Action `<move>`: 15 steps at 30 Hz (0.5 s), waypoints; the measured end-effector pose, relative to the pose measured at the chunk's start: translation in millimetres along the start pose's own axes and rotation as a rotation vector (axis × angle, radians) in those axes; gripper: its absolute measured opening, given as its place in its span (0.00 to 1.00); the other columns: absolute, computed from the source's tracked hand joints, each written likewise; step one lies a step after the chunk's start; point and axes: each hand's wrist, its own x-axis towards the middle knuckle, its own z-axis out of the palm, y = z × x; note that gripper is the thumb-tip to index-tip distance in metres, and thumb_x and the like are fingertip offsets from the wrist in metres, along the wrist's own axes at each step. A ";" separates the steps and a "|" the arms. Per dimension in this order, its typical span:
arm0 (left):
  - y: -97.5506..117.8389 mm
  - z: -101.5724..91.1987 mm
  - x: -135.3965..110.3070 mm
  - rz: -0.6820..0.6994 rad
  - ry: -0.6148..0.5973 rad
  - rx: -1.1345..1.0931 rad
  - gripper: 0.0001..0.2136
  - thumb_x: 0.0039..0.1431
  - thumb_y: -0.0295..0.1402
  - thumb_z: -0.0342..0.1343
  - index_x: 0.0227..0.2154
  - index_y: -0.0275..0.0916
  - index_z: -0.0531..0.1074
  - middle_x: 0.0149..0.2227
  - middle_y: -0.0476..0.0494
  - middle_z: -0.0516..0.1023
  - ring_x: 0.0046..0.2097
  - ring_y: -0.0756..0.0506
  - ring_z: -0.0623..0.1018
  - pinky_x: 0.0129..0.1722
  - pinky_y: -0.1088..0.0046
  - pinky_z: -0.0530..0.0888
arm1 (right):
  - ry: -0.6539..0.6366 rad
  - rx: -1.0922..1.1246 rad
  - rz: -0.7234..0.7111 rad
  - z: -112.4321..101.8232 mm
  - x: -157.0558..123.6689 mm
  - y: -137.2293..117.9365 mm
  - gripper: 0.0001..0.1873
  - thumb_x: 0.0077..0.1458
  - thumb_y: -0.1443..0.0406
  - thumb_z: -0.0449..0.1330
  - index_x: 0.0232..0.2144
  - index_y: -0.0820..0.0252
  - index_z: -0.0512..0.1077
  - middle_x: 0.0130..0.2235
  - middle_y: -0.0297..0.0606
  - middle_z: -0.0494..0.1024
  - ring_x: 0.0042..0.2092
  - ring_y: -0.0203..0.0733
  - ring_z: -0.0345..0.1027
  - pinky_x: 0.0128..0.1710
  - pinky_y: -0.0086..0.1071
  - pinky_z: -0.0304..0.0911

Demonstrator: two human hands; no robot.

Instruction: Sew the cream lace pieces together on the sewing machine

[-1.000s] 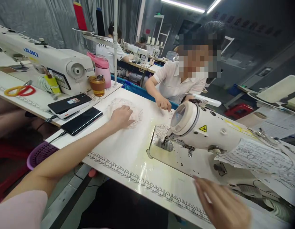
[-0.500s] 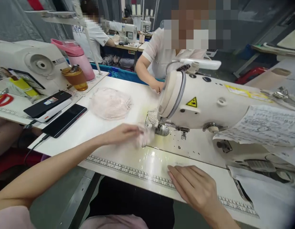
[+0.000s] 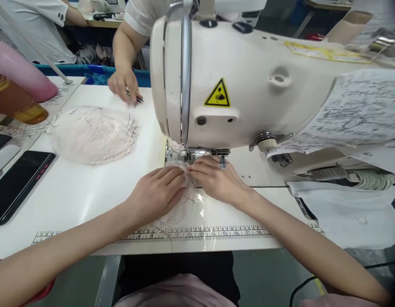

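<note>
My left hand point(image 3: 157, 195) and my right hand point(image 3: 216, 179) meet fingertip to fingertip just in front of the presser foot of the white sewing machine point(image 3: 236, 81). Between them they pinch a small piece of pale pink lace point(image 3: 181, 209), which lies flat on the white table and reaches back toward the printed ruler point(image 3: 197, 233). Both hands have their fingers closed on the lace edge. A pile of the same pink lace pieces point(image 3: 93, 134) rests to the left, beyond my left hand.
A black phone point(image 3: 18, 183) lies at the left edge; an amber jar point(image 3: 15, 104) and a pink bottle point(image 3: 23, 76) stand behind it. A co-worker's hand point(image 3: 122, 85) holding a small tool rests on the table's far side. Printed papers point(image 3: 354, 113) hang over the machine's arm.
My view has dropped close to the machine. My left hand carried a lace piece from the pile to the needle, and my right hand came up from the ruler to join it.
</note>
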 end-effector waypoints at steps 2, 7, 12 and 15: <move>-3.7 6.7 3.9 -0.002 0.030 0.118 0.15 0.67 0.30 0.47 0.51 0.29 0.70 0.52 0.34 0.76 0.54 0.38 0.75 0.48 0.60 0.78 | 0.020 -0.020 0.025 2.7 -2.1 2.6 0.18 0.56 0.80 0.50 0.38 0.60 0.77 0.44 0.32 0.81 0.46 0.38 0.71 0.33 0.33 0.58; -16.7 22.7 11.3 0.053 0.012 0.173 0.18 0.66 0.29 0.46 0.54 0.24 0.69 0.55 0.31 0.73 0.56 0.36 0.74 0.53 0.58 0.75 | 0.027 -0.088 0.060 8.0 -10.7 6.7 0.18 0.56 0.77 0.54 0.44 0.57 0.76 0.52 0.29 0.77 0.44 0.40 0.72 0.35 0.36 0.61; -27.8 27.2 15.9 0.049 0.024 0.136 0.18 0.68 0.30 0.44 0.53 0.25 0.69 0.55 0.33 0.74 0.56 0.37 0.74 0.55 0.58 0.74 | -0.020 -0.124 0.072 13.0 -14.8 8.0 0.20 0.55 0.78 0.54 0.47 0.59 0.74 0.56 0.31 0.74 0.42 0.41 0.71 0.39 0.39 0.63; -33.1 27.9 16.8 0.057 0.018 0.109 0.17 0.68 0.31 0.43 0.53 0.26 0.69 0.53 0.33 0.75 0.56 0.38 0.75 0.55 0.57 0.73 | -0.061 -0.140 0.105 13.7 -16.2 5.0 0.23 0.54 0.79 0.54 0.50 0.58 0.72 0.56 0.32 0.73 0.40 0.41 0.71 0.40 0.40 0.64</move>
